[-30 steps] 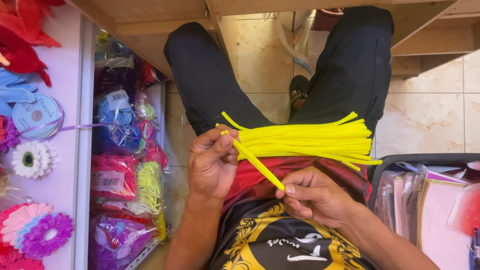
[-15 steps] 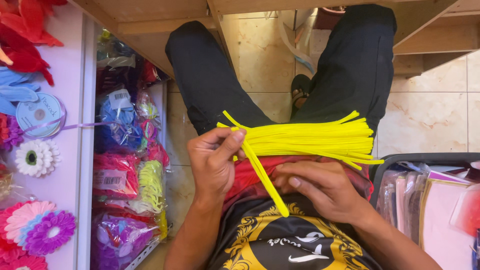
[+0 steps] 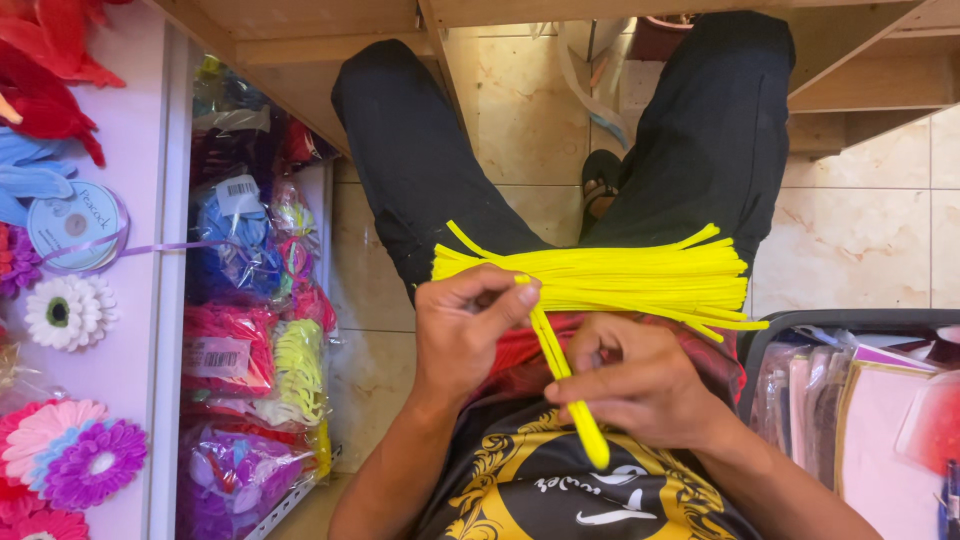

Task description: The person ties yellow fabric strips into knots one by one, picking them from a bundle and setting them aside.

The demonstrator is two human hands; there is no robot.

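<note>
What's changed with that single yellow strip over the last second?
The strip swung from slanting across the lap to nearly vertical. The right hand slid down it and now pinches its lower part; the left hand keeps pinching its top end. The yellow bundle stayed on the lap, and the flowers did not move.

- My left hand sits over my lap, thumb and forefinger pinched together.
- My right hand lies just beside it, fingers curled closed.

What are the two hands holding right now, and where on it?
One fuzzy yellow pipe-cleaner stem: the left hand pinches its upper end, and the right hand grips its lower part, near the free tip.
</note>
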